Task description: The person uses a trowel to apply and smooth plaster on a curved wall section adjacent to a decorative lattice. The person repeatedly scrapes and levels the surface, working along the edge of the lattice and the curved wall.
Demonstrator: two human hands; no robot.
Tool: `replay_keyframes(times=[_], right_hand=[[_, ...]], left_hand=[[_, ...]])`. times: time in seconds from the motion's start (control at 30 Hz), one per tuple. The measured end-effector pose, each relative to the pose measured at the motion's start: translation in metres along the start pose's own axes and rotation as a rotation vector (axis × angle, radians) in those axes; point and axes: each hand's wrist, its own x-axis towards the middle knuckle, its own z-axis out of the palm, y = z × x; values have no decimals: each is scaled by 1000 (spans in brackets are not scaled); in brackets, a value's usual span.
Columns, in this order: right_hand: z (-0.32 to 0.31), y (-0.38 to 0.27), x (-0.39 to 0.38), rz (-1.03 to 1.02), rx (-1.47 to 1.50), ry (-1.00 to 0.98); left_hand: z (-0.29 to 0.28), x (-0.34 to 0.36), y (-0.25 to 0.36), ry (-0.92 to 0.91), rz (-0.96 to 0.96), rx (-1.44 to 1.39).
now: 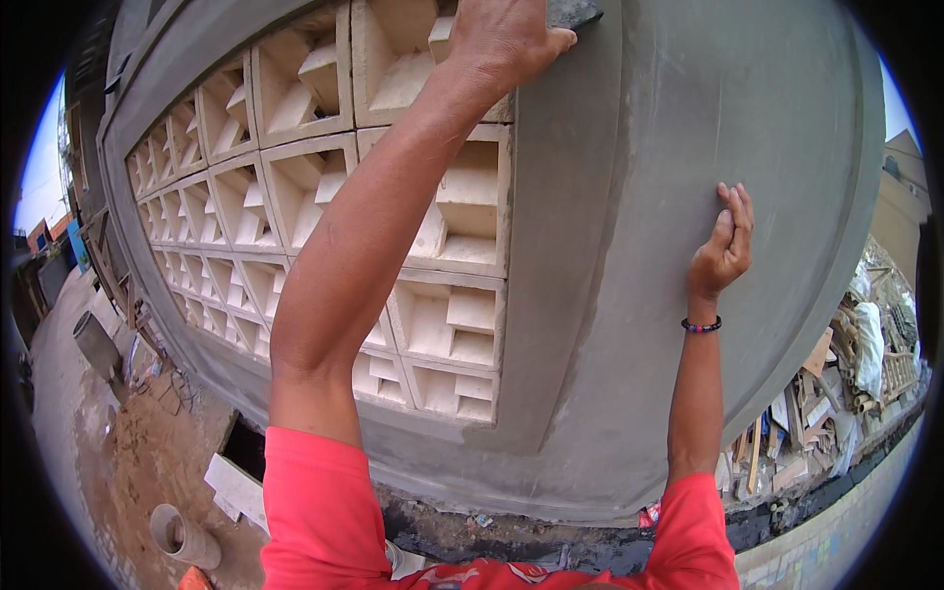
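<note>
My left hand (501, 44) is raised at the top edge, above the right end of the breeze-block panel (503, 197). It is closed on a dark grey block-like piece (573, 14) against the plastered wall (728, 118). Most of that piece is cut off by the frame or covered by my fingers, so its kind is unclear. Further right, my right hand (723, 241) is held up at the smooth grey plaster, its fingers loosely bent and nothing visible in them. Whether its fingertips touch the wall I cannot tell. A dark beaded bracelet (701, 324) circles that wrist.
A flat grey band (556, 246) frames the cream breeze blocks. At lower left stand a round bucket-like container (185, 537) and a grey cylinder (95, 344) beside brown sand (162, 442). White slabs (236, 489) lie near the wall's foot. Scrap wood and debris (811, 413) pile up at right.
</note>
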Motion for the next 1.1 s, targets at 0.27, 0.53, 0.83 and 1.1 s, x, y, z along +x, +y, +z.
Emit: replay_keyframes(times=[0.27,0.53,0.83,1.1], right_hand=[[-5,8,4,-47,-43,-25],[6,-5,-8,53,26,2],[-2,5,-2,-17,-30,-27],[-2,2,2,-32,-123,-39]], left_hand=[[10,-56,6,109,164,-47],[14,-41,-15,-23,200,38],[-16,-144,31,-75,134,-304],[-19,-126,-22,90,46,-204]])
